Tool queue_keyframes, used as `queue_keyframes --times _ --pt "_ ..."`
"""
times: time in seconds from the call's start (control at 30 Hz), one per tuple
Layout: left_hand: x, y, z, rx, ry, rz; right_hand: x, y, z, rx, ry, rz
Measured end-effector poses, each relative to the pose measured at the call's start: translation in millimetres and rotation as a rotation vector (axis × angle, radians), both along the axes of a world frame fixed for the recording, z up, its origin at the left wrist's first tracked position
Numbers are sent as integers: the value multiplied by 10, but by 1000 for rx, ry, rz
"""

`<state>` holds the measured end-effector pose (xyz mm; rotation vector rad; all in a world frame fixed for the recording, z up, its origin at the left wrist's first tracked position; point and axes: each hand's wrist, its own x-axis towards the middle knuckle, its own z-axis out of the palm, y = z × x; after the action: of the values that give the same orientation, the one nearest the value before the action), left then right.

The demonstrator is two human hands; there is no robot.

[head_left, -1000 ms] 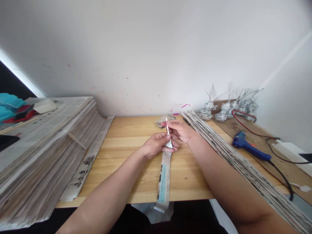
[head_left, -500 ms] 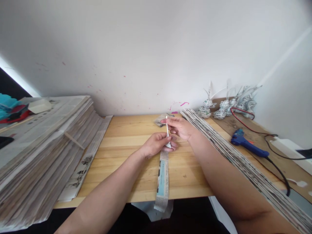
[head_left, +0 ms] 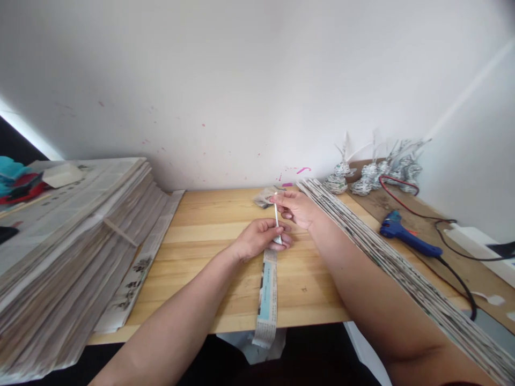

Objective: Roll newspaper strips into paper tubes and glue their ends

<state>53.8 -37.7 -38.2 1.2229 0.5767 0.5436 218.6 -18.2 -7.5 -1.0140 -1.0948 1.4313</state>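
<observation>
1 paper strip (head_left: 267, 300), top prob. rolled, clamped by L hand (head_left: 258, 237), R hand (head_left: 299, 208) fingers.

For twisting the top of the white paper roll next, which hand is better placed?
Probably the right hand: it pinches the white paper roll near its top, while the left hand grips the lower end, by the newspaper strip.
</observation>
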Motion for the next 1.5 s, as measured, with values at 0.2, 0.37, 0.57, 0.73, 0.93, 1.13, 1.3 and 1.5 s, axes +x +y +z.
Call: queue_keyframes --times 0.2,0.37,0.57,0.73,0.93,1.13,1.3,1.5 --pt "-5 -7 2 8 -13 -23 0 -20 6 39 -12 146" --pt "-7 0 -21 12 -26 -56 -9 16 -34 16 31 74" --pt "-17 1 -42 3 -42 -93 14 0 19 -12 72 121" --pt "-4 -8 -52 9 -34 -102 -3 -3 29 -14 68 31" --pt "-13 -10 -27 1 -41 -67 -3 -34 32 25 -21 165" --pt "-13 -17 -28 -2 -39 -95 -43 -14 5 23 6 4" --pt "-7 -17 -38 -17 -62 -90 2 -18 11 44 0 138" --pt "-2 -46 -1 -48 -22 -124 -14 -4 7 35 3 5"
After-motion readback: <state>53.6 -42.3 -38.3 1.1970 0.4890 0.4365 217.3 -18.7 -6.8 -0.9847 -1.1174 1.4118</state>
